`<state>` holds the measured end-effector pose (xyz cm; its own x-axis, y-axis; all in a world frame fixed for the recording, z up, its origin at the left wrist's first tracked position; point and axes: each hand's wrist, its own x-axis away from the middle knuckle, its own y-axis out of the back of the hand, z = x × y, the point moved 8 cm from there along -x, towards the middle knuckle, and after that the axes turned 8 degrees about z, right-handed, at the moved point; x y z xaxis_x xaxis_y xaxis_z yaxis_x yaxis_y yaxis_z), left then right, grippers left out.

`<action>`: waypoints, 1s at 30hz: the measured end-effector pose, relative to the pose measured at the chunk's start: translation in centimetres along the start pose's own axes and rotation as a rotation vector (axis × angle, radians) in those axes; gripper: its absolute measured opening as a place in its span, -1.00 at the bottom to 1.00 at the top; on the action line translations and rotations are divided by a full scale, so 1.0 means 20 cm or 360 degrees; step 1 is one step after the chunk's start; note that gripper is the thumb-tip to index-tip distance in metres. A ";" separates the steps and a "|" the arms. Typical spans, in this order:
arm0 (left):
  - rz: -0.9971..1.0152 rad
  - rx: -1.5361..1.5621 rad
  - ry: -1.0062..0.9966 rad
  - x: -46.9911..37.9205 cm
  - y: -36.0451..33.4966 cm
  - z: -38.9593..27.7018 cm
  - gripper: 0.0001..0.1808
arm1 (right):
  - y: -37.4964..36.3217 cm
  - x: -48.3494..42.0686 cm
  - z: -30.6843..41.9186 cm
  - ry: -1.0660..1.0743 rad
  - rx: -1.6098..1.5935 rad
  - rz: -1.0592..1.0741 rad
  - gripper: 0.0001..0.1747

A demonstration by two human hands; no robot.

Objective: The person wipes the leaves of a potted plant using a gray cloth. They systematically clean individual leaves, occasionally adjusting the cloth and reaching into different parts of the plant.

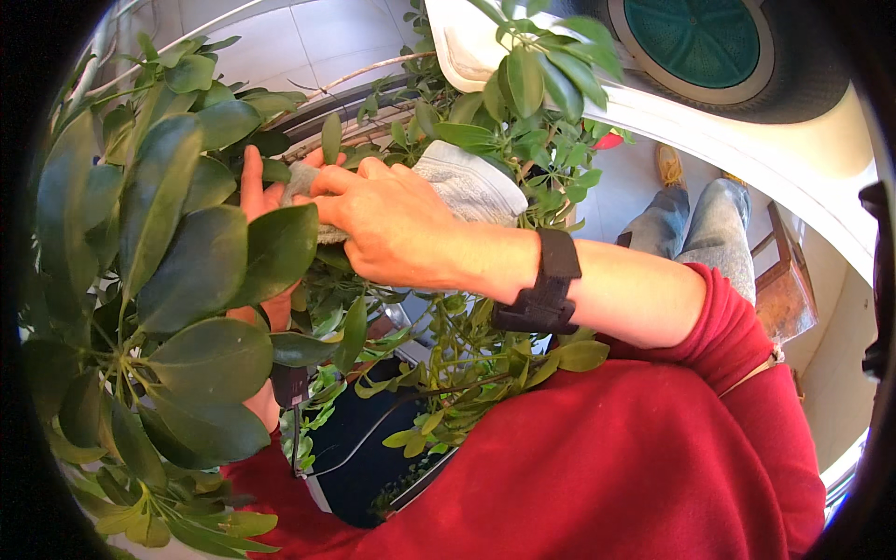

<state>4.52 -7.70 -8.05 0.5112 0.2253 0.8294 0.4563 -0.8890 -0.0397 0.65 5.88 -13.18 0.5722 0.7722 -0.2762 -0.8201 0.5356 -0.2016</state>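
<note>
My right hand [399, 220], a black strap [542, 283] at its wrist, is closed over a grey cloth [476, 185]. The cloth bunches at the fingers and trails out behind the hand. Close by on the left, my left hand [262, 192] shows extended fingers beside the cloth. Broad leaves hide much of its palm and wrist, so its grip is unclear. Around both hands spreads a potted-type plant with large glossy green leaves [192, 262]. One upright leaf [331, 138] stands just beyond the fingertips.
Smaller-leaved stems [490, 350] hang below my right forearm, with a thin cable [378, 423] among them. At the upper right is an open washing tub with a green pulsator [693, 38]. A wooden piece of furniture [787, 287] stands beside my legs. Pale floor tiles [329, 31] lie beyond the stems.
</note>
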 end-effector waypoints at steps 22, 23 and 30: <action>-0.0900 -0.0263 -0.0203 0.06 0.10 -0.03 -0.36 | 0.01 -0.03 -0.04 0.0043 0.1282 -0.0049 -0.49; -0.1145 -0.0191 -0.0083 0.10 0.11 0.00 -0.35 | 0.03 -0.04 -0.03 0.0114 0.1276 -0.0200 -0.50; -0.0752 -0.0043 0.0030 0.09 -0.05 0.05 -0.20 | 0.10 -0.14 -0.16 -0.0001 0.1204 -0.0042 -0.62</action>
<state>5.73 -5.91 -7.11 0.2389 0.6006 0.7630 0.6164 -0.7010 0.3587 -2.52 3.78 -15.79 0.5920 0.7558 -0.2799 -0.5876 0.6425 0.4919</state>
